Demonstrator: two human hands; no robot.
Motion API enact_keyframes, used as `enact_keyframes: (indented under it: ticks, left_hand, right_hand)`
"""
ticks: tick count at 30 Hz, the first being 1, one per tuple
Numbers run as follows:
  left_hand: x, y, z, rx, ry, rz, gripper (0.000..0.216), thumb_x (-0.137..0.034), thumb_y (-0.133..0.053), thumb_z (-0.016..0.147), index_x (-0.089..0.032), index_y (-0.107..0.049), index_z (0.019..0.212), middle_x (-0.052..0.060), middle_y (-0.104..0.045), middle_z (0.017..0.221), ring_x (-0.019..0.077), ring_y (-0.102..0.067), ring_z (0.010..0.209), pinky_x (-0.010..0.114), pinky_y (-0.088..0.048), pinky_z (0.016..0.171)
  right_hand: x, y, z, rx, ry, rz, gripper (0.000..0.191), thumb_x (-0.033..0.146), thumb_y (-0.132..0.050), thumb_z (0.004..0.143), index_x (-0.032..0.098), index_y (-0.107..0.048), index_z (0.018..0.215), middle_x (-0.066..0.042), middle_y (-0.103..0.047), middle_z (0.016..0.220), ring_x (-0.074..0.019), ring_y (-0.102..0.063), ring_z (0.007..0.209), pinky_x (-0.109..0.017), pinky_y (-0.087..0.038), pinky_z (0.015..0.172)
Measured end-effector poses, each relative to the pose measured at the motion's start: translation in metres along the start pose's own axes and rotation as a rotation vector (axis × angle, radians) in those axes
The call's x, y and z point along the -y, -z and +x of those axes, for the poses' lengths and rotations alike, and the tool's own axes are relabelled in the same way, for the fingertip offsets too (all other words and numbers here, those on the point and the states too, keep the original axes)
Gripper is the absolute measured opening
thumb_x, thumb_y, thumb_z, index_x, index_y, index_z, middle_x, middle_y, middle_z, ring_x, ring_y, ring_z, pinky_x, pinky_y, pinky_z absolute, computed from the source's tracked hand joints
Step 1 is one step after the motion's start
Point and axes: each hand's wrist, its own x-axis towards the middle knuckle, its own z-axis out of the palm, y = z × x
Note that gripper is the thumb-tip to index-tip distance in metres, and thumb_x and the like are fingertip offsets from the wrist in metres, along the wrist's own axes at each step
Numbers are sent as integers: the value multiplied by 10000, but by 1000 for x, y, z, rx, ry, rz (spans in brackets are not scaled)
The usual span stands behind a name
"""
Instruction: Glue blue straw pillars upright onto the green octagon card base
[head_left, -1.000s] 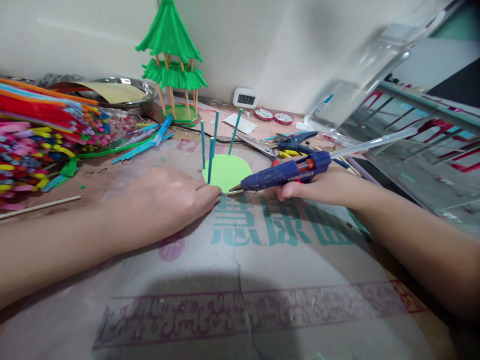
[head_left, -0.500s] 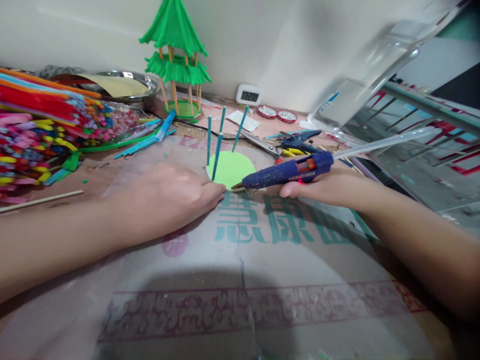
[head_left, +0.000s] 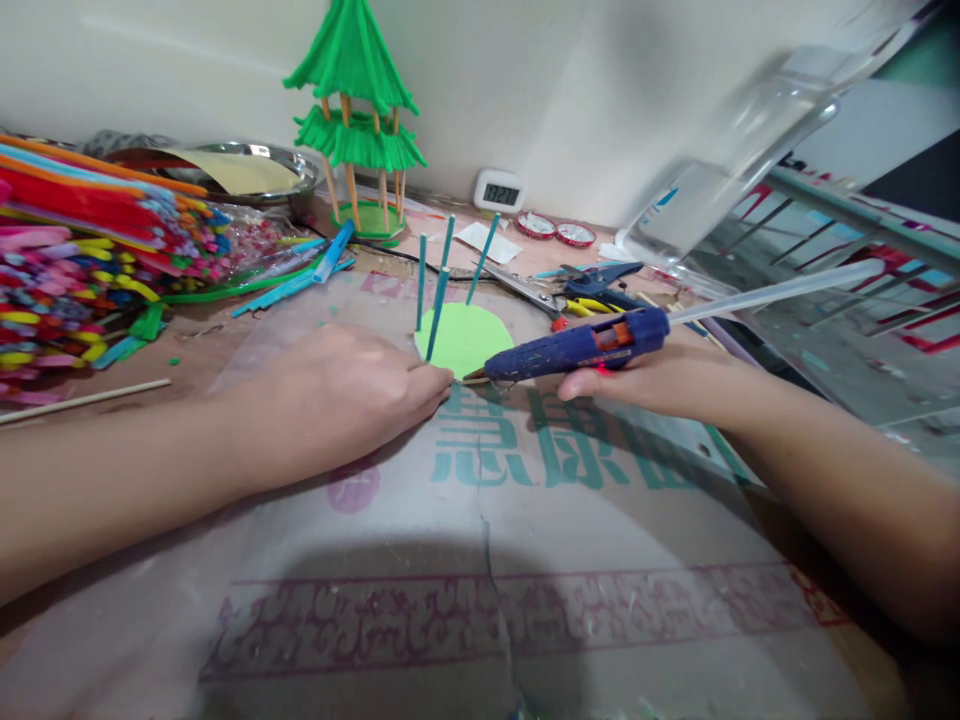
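Note:
A light green round disc (head_left: 469, 338) lies on the printed sheet, with several teal sticks (head_left: 436, 312) standing upright on it. My left hand (head_left: 337, 395) rests beside the disc's near left edge, fingers closed at the foot of the nearest stick. My right hand (head_left: 660, 380) grips a blue glue gun (head_left: 577, 345) with a clear glue rod (head_left: 780, 287) sticking out behind. The gun's nozzle points left at the disc's near edge, close to my left fingertips.
A green pagoda model (head_left: 360, 120) stands at the back. Bundles of coloured pipe cleaners (head_left: 82, 260) fill the left side, with a metal bowl (head_left: 247, 175) behind. Scissors and pliers (head_left: 570, 285), a small clock (head_left: 499, 192) and a wooden stick (head_left: 82, 400) lie around.
The view has shifted slightly; the hands, glue gun and sticks hold nearly the same pose at the disc's edge.

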Motion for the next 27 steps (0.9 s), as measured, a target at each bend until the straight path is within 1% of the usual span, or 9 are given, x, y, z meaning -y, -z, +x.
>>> enact_keyframes:
  ticks: [4, 9, 14, 17, 19, 24, 25, 27]
  left_hand:
    - [0, 0, 1, 19, 10, 1, 240, -289, -520, 995, -238, -754, 976, 77, -700, 686, 266, -639, 640, 385, -374, 602]
    - [-1, 1, 3, -2, -51, 104, 236, -281, -520, 999, -217, -736, 929, 71, -691, 651, 258, -635, 608, 376, -338, 562]
    - [-2, 2, 2, -43, -79, 133, 247, -278, -526, 1018, -195, -739, 924, 57, -691, 647, 233, -626, 586, 352, -317, 554]
    - [-1, 2, 2, -64, -83, 134, 253, -273, -532, 1017, -196, -741, 898, 56, -683, 629, 229, -612, 573, 356, -310, 554]
    - [-1, 2, 2, -75, -83, 132, 255, -267, -535, 1016, -199, -735, 874, 55, -678, 616, 228, -607, 568, 358, -310, 558]
    - [0, 1, 2, -85, -101, 167, 247, -274, -535, 1014, -203, -735, 888, 50, -680, 616, 250, -624, 562, 373, -287, 538]
    - [0, 1, 2, -85, -103, 167, 242, -275, -538, 1014, -201, -740, 903, 51, -684, 622, 252, -626, 564, 373, -285, 537]
    - [0, 0, 2, -85, -96, 154, 242, -276, -539, 1015, -195, -748, 922, 56, -689, 630, 247, -623, 569, 368, -289, 545]
  right_hand:
    - [3, 0, -2, 10, -38, 6, 329, 544, -852, 695, 303, -834, 920, -9, -801, 837, -288, -731, 763, -421, -652, 699]
    - [5, 0, -3, 46, 86, -23, 380, 577, -800, 780, 274, -831, 1007, 4, -817, 905, -247, -751, 800, -362, -649, 737]
    - [7, -2, -1, 40, 169, -50, 419, 579, -788, 810, 235, -837, 1045, -3, -822, 896, -236, -765, 799, -346, -657, 726]
    - [7, -5, -1, 8, 140, -66, 418, 580, -785, 819, 253, -841, 1074, 0, -836, 931, -246, -780, 827, -371, -667, 795]
    - [6, -6, -1, -3, 116, -79, 431, 591, -784, 816, 268, -840, 1095, 5, -840, 945, -250, -786, 831, -381, -671, 805]
    - [1, -4, -1, 2, 180, -62, 439, 584, -788, 813, 285, -834, 1130, 8, -838, 996, -255, -788, 885, -400, -670, 860]
    - [0, -4, -1, 7, 182, -55, 433, 576, -791, 816, 286, -833, 1134, 7, -837, 995, -252, -787, 882, -399, -670, 860]
    - [0, -3, -2, 16, 161, -24, 417, 572, -798, 811, 271, -842, 1096, -3, -835, 952, -249, -785, 841, -384, -678, 803]
